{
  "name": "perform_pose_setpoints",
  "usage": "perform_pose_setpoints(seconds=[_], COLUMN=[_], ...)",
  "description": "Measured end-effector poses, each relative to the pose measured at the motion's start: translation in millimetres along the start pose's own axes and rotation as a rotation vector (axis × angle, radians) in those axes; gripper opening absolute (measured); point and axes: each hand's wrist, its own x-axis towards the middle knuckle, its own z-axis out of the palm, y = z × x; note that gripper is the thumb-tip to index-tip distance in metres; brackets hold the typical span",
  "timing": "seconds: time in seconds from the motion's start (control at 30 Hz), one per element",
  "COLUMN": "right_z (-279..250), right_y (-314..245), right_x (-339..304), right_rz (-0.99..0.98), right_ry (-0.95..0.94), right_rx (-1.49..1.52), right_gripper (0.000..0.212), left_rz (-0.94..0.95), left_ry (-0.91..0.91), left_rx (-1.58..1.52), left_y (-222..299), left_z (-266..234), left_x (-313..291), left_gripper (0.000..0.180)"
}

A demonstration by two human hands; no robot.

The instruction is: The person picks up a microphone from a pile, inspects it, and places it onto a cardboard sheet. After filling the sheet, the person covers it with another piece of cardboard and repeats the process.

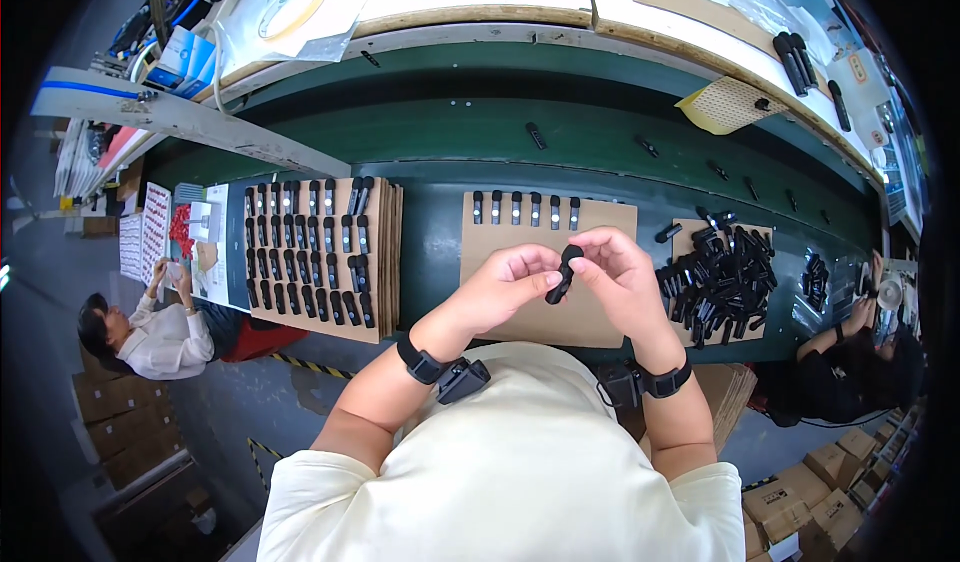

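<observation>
Between both hands, above a brown cardboard sheet, is a small black microphone with a rounded foam-like top. My left hand pinches it from the left with thumb and forefinger. From the other side my right hand closes its thumb and fingers on its upper end. A row of several similar microphones lies along the far edge of the sheet, each with a dark top and a grey front. To the right, a heap of loose black pieces covers another cardboard sheet.
At left stands a stack of cardboard sheets bearing rows of microphones. Scattered black pieces lie on the green bench. A metal post juts in. One person sits at left, another at right.
</observation>
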Motion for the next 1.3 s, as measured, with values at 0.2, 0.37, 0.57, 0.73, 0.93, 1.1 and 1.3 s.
perform_pose_setpoints(seconds=[0.2,0.37,0.57,0.73,0.93,1.1,1.3], right_z=[-47.3,-99.5,-120.1,-114.4,-116.6,-143.5,-152.2], right_y=[60.7,126.5,175.0,184.1,185.7,179.5,185.4], right_x=[26.0,54.6,84.6,100.3,104.6,133.4,192.1], right_rz=[0.201,0.19,0.255,0.306,0.3,0.191,0.107], right_ry=[0.12,0.219,0.174,0.141,0.172,0.241,0.348], right_rx=[-0.395,-0.77,-0.814,-0.89,-0.966,-0.996,-1.222], right_gripper=[0.02,0.019,0.021,0.023,0.023,0.023,0.031], left_rz=[-0.028,-0.053,-0.024,0.068,0.012,0.006,-0.072], left_ry=[0.35,0.462,0.56,0.638,0.67,0.668,0.648], left_rx=[0.624,0.776,0.821,0.904,1.068,1.074,1.235], left_y=[-23.0,-35.2,-30.7,-18.1,-1.5,9.1,12.1], left_z=[-25.8,-64.7,-102.9,-130.8,-164.7,-192.3,-240.0], left_x=[12.0,7.3,11.5,32.3,83.5,132.3,163.7], left_gripper=[0.021,0.018,0.016,0.016,0.017,0.017,0.02])
